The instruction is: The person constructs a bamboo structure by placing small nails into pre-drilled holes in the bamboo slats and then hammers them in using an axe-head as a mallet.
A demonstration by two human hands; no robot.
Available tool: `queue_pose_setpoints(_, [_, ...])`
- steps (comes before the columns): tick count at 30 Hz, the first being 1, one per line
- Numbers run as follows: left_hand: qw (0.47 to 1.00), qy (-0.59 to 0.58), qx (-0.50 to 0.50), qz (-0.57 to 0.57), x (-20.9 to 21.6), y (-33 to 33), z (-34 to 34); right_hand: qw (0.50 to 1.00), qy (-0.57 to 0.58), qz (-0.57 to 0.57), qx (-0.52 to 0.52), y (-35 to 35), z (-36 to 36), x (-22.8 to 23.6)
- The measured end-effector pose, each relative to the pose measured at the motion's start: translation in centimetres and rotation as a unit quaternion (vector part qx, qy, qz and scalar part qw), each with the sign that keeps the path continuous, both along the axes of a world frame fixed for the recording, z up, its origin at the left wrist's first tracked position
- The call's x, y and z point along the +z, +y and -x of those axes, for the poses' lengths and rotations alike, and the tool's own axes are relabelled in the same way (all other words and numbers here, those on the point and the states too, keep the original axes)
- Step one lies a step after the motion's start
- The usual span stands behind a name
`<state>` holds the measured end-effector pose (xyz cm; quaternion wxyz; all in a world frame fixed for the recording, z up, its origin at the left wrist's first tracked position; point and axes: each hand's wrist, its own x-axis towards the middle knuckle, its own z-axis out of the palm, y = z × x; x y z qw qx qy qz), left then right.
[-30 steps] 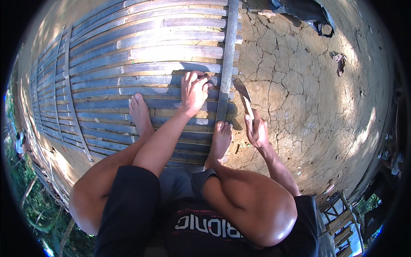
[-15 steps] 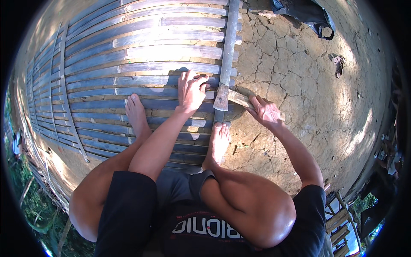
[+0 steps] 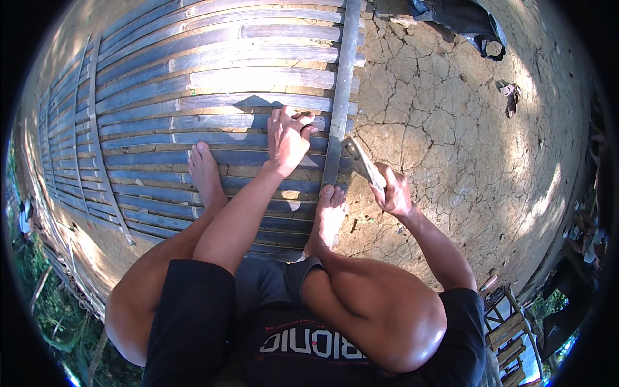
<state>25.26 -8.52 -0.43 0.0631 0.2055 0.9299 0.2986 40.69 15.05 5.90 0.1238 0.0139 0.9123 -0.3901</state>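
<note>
My right hand [image 3: 394,193] is closed round the wooden handle of a hatchet [image 3: 366,166], raised over the bare ground just right of the crosswise bamboo strip [image 3: 344,71]. The tool's head points toward that strip and is seen nearly end-on. Over the dark bamboo slats [image 3: 222,138], left of the strip, my left hand [image 3: 287,137] has its fingers curled and drawn together. Whatever its fingertips hold, if anything, is too small to make out. My bare right foot [image 3: 331,203] rests at the strip's near end, and my left foot [image 3: 205,169] stands on the slats.
Cracked dry earth [image 3: 438,129] spreads to the right of the slat panel. A black plastic sheet [image 3: 461,22] lies at the far right, with a crumpled dry leaf [image 3: 509,98] nearer. More thin strips [image 3: 97,129] cross the panel's left end.
My right hand has lifted the hatchet off the crosswise strip and tilted it, drawing it slightly right and nearer to me. My left hand and feet stay in place.
</note>
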Motion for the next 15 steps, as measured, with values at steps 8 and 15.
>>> queue_pose_setpoints(8, [1.0, 0.003, -0.004, 0.001, 0.0, -0.4, 0.2, 0.994, 0.105, 0.02, -0.022, -0.1, 0.4, 0.2])
queue_pose_setpoints(15, [1.0, -0.01, -0.016, 0.007, 0.0, -0.4, 0.0, 0.996, -0.068, -0.059, -0.004, 1.4, 0.8, -1.9])
